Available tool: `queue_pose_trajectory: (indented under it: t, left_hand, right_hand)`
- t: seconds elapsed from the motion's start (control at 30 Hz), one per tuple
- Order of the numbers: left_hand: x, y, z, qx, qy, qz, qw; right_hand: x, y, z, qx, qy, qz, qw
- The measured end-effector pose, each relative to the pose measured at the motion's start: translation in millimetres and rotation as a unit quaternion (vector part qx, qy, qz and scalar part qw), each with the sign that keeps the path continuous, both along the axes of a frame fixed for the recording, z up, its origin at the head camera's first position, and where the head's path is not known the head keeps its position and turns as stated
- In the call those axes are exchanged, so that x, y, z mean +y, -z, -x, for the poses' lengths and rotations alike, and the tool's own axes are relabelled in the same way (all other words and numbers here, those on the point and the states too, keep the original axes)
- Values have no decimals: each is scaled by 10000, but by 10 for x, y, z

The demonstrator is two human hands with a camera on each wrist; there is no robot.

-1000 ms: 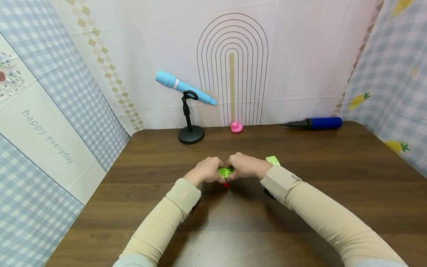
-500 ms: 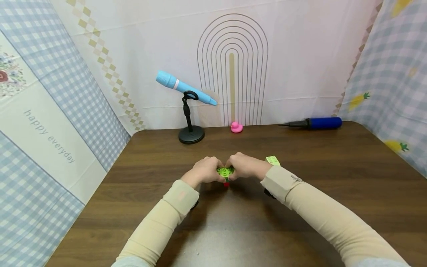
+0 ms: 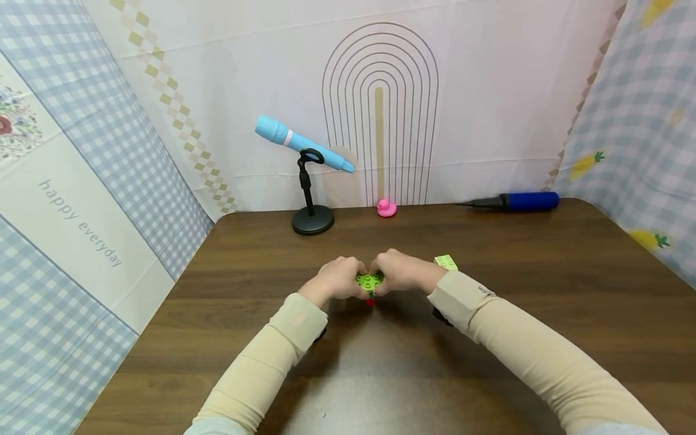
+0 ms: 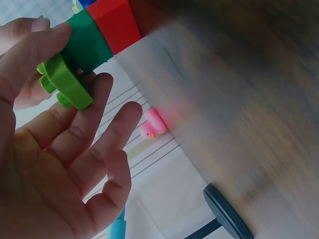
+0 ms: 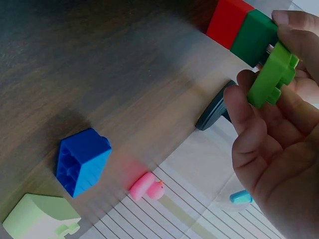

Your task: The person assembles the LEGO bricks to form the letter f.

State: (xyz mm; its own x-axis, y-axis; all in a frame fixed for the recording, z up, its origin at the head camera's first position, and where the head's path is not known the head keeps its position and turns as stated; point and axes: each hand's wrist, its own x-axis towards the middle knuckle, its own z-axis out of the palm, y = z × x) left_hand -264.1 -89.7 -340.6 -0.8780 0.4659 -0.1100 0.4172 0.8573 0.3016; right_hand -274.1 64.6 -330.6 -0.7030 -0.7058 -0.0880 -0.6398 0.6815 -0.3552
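At the middle of the table, a small stack has a red toy building block (image 4: 114,25) at the bottom and a dark green block (image 5: 254,37) on it. A lime green studded block (image 3: 369,282) sits at the top, looking slightly tilted, with a narrow gap below part of it in the right wrist view. My left hand (image 3: 338,278) pinches the lime block from the left, its thumb close against the dark green block. From the right, my right hand (image 3: 401,270) pinches the same block between thumb and fingers. The fingers partly hide the stack in the head view.
Right of the stack lie a pale green block (image 3: 446,262) and a blue block (image 5: 82,162). Along the back stand a pink toy duck (image 3: 386,208) and a black stand (image 3: 312,220) with a blue microphone (image 3: 304,145). A blue hand pump (image 3: 530,202) lies back right.
Both hands stay at the stack with almost no movement. The lime block has shifted very slightly between the fingers.
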Motion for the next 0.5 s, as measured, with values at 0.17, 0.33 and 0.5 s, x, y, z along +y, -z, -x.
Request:
queue_pose_trajectory:
  t: [0.17,0.33,0.5]
  left_hand:
    - [7,-4,1,7,1,19,10000]
    - [-1,-4,5,-4,-9,5,10000]
    - [3,11,0,-10,2,8,10000]
  right_hand:
    - [39,-35,-6,12,77,19,10000]
    - [42,-46,-13,-156,97,0,9998]
    - [30,-19,-12,-241,224,-108,9994]
